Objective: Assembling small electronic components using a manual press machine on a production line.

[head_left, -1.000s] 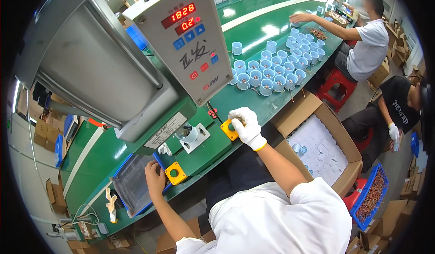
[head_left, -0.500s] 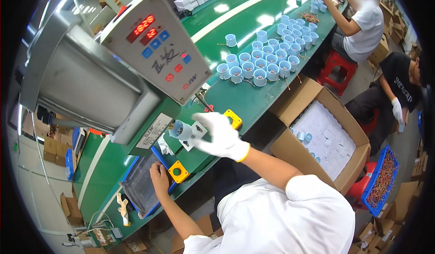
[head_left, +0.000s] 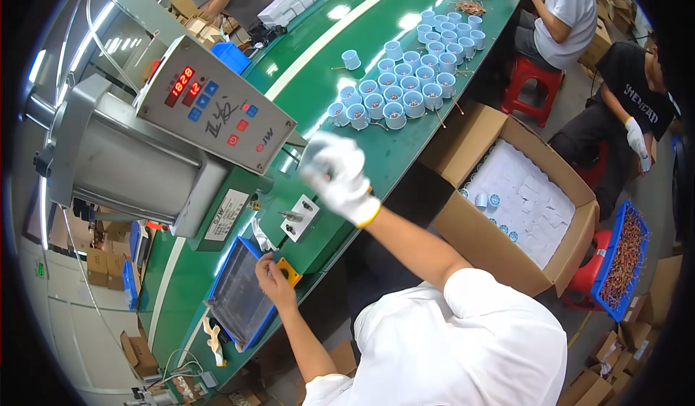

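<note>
My right hand (head_left: pixel 337 176), in a white glove, is raised over the bench beside the press. Its fingers are curled around a light-blue cup (head_left: pixel 316 149), smeared by motion and mostly hidden. Below it, a white plate with a metal post (head_left: pixel 292 216) sits bare on the green press base. My bare left hand (head_left: pixel 273 280) is next to a yellow button box (head_left: pixel 289 271), between it and a blue-rimmed tray (head_left: pixel 246 294). Its fingers are bent together; whatever they hold is hidden. The press's control box (head_left: pixel 213 105) with red digits stands at the left.
Several light-blue cups (head_left: pixel 394 115) with wires stand in rows on the green bench (head_left: pixel 376 152). An open cardboard box (head_left: pixel 463 221) with white sheets and a few cups is at my right. A blue tray of wires (head_left: pixel 621 261) rests on a red stool. Co-workers sit beyond.
The light-blue cup has left the post, and my right hand has moved up and away with its fingers closing. My left hand has shifted from the tray's edge toward the button box, fingers curling.
</note>
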Tool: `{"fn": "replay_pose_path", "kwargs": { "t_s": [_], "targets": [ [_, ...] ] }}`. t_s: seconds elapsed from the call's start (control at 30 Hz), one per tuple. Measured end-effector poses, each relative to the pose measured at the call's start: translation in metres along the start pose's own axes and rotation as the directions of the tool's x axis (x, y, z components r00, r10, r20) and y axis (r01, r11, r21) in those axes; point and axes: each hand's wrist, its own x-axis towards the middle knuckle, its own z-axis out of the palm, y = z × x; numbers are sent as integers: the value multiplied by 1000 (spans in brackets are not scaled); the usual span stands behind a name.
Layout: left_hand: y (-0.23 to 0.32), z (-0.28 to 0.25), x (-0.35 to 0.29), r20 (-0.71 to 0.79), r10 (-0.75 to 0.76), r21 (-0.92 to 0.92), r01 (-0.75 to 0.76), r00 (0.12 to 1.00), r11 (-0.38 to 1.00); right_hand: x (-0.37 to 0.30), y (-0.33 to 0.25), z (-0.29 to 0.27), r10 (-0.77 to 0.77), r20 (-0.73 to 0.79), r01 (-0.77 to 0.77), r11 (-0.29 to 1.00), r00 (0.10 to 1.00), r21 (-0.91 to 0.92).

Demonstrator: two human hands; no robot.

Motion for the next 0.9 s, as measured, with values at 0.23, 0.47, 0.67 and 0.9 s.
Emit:
{"fn": "replay_pose_path", "kwargs": {
  "t_s": [0.23, 0.47, 0.67, 0.9],
  "targets": [
    [10, 7, -7, 24, -15, 189, 10, 1000, 982, 62, 141, 21, 197, 28, -178, 930, 980, -321],
    [16, 19, -1, 143, 148, 362, -191, 979, 913, 90, 235, 63, 406, 557, 322, 514, 725, -795],
    [29, 8, -3, 65, 80, 363, -98, 995, 927, 107, 184, -6, 127, 530, 348, 623, 839, -700],
    [29, 16, 6, 101, 75, 299, -102, 992, 949, 71, 179, -59, 110, 679, 577, 440, 726, -688]
  ]
}}
